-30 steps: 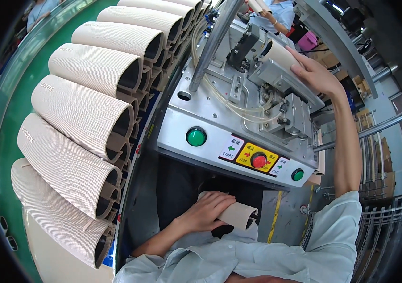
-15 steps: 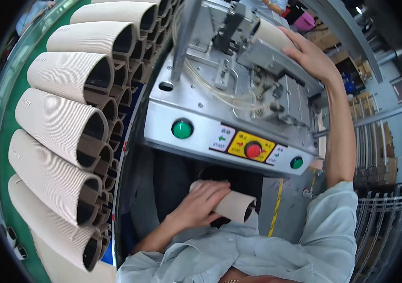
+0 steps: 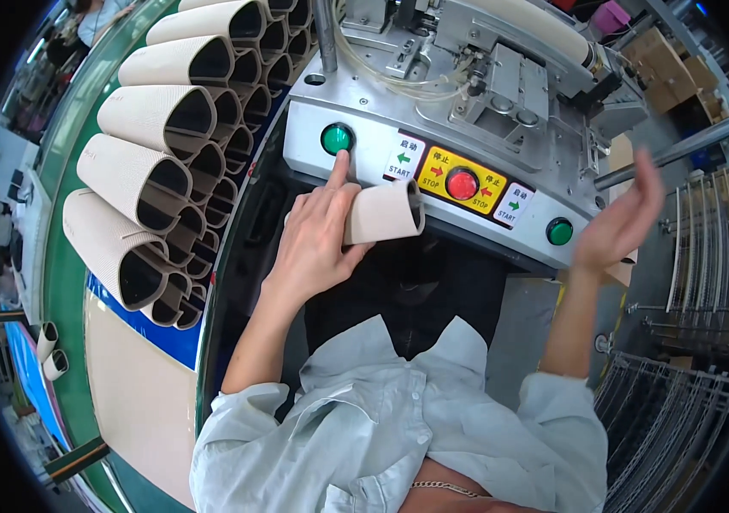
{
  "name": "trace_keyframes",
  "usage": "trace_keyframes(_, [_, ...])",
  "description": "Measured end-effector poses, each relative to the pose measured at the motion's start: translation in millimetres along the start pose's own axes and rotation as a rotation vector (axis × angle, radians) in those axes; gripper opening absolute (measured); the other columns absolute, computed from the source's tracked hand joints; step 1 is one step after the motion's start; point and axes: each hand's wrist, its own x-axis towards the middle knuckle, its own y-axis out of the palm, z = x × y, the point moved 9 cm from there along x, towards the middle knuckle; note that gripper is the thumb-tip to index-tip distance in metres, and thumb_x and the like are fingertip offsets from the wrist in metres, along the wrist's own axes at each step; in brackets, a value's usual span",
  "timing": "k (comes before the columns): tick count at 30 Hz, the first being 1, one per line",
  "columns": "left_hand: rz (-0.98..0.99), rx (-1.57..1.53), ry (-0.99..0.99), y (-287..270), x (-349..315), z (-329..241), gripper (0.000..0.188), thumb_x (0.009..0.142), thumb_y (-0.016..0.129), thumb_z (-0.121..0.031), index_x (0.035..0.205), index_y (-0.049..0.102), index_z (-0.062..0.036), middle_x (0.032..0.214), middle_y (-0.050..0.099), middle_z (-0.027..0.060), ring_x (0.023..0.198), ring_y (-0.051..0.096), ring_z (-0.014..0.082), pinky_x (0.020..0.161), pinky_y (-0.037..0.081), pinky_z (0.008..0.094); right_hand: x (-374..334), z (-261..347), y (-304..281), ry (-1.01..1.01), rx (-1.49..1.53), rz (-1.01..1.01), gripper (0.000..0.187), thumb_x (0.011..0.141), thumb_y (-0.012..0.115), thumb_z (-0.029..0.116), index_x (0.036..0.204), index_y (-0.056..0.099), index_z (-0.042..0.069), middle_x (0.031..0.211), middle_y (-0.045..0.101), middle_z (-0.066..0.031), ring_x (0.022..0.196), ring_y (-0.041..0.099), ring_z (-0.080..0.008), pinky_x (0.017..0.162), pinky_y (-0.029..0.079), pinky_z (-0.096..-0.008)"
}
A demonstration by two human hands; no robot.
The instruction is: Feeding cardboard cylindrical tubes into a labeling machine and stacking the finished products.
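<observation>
My left hand point(image 3: 320, 224) is closed around a short beige sleeve point(image 3: 386, 212) with a ribbed surface and a dark opening at its right end. Its index finger stretches out to the lower edge of the left green button point(image 3: 337, 138) on the metal machine point(image 3: 501, 137). Raised beside the machine's right front corner, my right hand point(image 3: 625, 218) is empty, its fingers stretched and slightly blurred. The right green button point(image 3: 559, 231) is just left of it, apart from the hand. Another beige sleeve point(image 3: 535, 24) lies along the machine's far side, partly cut off by the picture's edge.
Beige sleeves point(image 3: 156, 120) lie stacked in several rows on the green-edged bench point(image 3: 69, 329) at the left. A red button point(image 3: 463, 183) sits mid-panel. A metal bar point(image 3: 681, 145) juts out right of the machine, near wire racks point(image 3: 681, 410). Cardboard boxes point(image 3: 659, 68) stand behind.
My right hand has let go of the sleeve on the machine and come back toward me. My left hand has risen from my lap to the left green button, carrying its sleeve. The view has shifted.
</observation>
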Motion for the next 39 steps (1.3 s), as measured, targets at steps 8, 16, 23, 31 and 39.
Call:
trace_keyframes(8, [-0.160,0.027,0.104,-16,7,-19,0.073,0.067,0.091,-0.004,0.132,0.057,-0.0058,0.159,0.055,0.0187,0.124,0.064,0.0329,0.107,0.048,0.0449,-65,0,3,0.108,0.016,0.174,0.039,0.092,0.060,-0.001,0.131,0.064,-0.002,0.134,0.065,-0.0170,0.127,0.060,-0.0326,0.112,0.045,-0.0417])
trace_keyframes(16, [-0.455,0.121,0.232,-30,-2,-57,0.076,0.061,0.088,0.003,0.131,0.061,-0.0058,0.142,0.066,0.0124,0.126,0.063,0.0341,0.110,0.045,0.0480,-124,34,90,0.876,0.575,0.467,0.035,0.097,0.069,0.006,0.130,0.070,-0.004,0.114,0.080,-0.0150,0.101,0.076,-0.0236,0.092,0.058,-0.0315])
trace_keyframes(23, [-0.491,0.132,0.207,-26,-4,-67,0.077,0.058,0.087,0.003,0.131,0.062,-0.0054,0.139,0.067,0.0113,0.125,0.063,0.0332,0.109,0.045,0.0475,-132,40,120,0.947,0.534,0.394,0.025,0.098,0.070,0.005,0.120,0.076,-0.006,0.110,0.080,-0.0172,0.094,0.077,-0.0238,0.085,0.061,-0.0295])
trace_keyframes(31, [-0.406,0.016,0.109,-19,-11,-46,0.078,0.062,0.089,0.003,0.134,0.061,-0.0078,0.137,0.069,0.0123,0.123,0.064,0.0321,0.110,0.046,0.0461,-142,33,126,1.016,0.650,0.435,0.020,0.096,0.072,0.003,0.113,0.078,-0.006,0.104,0.080,-0.0141,0.086,0.073,-0.0192,0.079,0.058,-0.0274])
trace_keyframes(39, [-0.312,-0.140,0.062,-13,-10,-35,0.078,0.063,0.089,0.003,0.135,0.062,-0.0074,0.136,0.070,0.0123,0.121,0.065,0.0317,0.110,0.046,0.0441,-134,28,122,0.908,0.454,0.582,0.018,0.094,0.073,0.003,0.110,0.079,-0.003,0.096,0.080,-0.0095,0.078,0.068,-0.0154,0.073,0.055,-0.0259])
